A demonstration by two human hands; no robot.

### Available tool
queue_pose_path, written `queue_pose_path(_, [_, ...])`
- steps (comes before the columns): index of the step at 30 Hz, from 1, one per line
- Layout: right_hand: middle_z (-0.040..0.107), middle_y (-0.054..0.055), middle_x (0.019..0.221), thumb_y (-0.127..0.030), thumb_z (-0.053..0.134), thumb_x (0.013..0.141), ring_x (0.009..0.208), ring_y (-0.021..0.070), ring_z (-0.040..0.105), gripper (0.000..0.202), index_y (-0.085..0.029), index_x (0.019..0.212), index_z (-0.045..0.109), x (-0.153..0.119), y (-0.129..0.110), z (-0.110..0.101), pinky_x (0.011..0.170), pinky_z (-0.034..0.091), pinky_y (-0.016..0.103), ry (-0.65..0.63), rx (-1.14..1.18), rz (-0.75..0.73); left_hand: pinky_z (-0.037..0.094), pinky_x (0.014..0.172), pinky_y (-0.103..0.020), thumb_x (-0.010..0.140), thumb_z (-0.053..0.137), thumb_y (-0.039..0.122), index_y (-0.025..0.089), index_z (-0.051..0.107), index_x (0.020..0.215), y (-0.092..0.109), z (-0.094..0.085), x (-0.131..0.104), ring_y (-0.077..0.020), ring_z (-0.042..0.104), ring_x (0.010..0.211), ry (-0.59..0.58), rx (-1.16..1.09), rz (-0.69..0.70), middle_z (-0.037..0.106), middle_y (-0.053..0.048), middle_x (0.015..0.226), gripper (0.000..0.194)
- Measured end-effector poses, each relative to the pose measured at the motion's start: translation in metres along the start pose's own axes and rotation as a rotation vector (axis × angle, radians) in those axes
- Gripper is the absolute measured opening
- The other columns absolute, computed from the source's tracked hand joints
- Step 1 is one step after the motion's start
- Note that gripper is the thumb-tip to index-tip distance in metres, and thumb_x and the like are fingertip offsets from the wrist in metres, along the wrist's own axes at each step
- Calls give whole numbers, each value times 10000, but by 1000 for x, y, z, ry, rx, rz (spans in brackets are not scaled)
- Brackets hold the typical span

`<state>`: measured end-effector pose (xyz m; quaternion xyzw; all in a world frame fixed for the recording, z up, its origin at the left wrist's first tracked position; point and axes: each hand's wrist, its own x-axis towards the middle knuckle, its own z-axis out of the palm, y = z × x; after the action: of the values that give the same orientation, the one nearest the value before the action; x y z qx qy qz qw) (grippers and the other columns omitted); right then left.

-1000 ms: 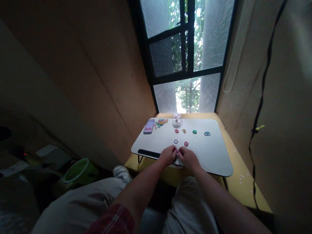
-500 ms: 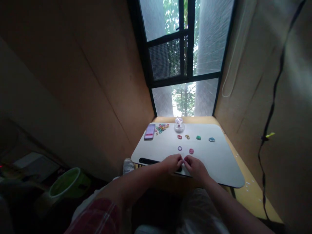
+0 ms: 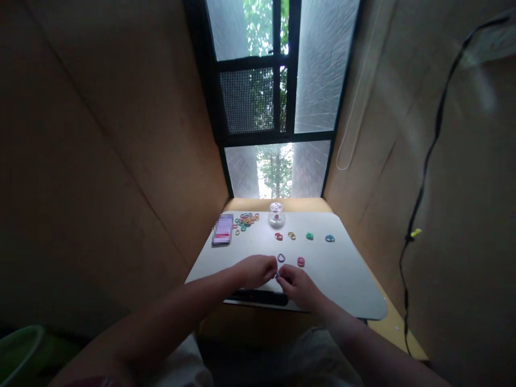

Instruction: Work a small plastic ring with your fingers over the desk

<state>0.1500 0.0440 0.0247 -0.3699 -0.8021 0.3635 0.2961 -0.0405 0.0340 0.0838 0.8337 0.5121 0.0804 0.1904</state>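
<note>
My left hand and my right hand meet over the near part of the white table, fingertips pinched together. Between them shows a tiny bluish band, seemingly a small hair tie, mostly covered by the fingers. Just beyond the fingertips lie a purple hair tie and a pink pair of hair ties. Farther back is a row of small groups: red hair ties, yellow hair ties, green hair ties and blue hair ties.
A mixed pile of hair ties lies at the back left, beside a phone. A clear round jar stands at the back. A long black bar lies along the near edge of the white table. A black cable hangs at right.
The view has shifted, so the table appears farther left and lower. Both hands stay together in a pinch, and a bit of bluish band now shows between the fingertips.
</note>
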Motion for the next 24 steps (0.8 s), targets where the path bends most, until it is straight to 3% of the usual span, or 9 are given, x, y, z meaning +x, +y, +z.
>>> queue_pose_path(3, [556,-35,612,-260,528,868,589,123,514,155,-203,726,553,3,3,10,551,374,224,-10,4,5,387,633,-263,869,497,308,223,621,897,-15,16,-8,-184,588,739,7,-22,-10,680,-25,847,153])
queue_pose_path(8, [583,-17,642,-296,528,879,606,133,529,164,-204,753,579,16,10,21,554,385,232,46,28,43,393,651,-255,918,445,351,206,591,913,-25,41,-15,-166,592,755,138,-186,-126,688,-20,852,206])
queue_pose_path(16, [566,-15,637,-285,533,872,591,133,505,159,-198,745,572,17,15,22,558,371,249,63,-12,-20,375,620,-249,929,442,334,194,560,872,-21,48,-18,-148,575,696,238,-339,-146,673,-4,776,192])
queue_pose_path(24, [559,-19,634,-281,538,875,578,129,490,150,-199,756,577,10,13,19,558,354,252,37,-35,-46,384,620,-251,925,442,323,189,563,874,-20,46,-20,-146,581,683,216,-395,-169,677,-1,759,188])
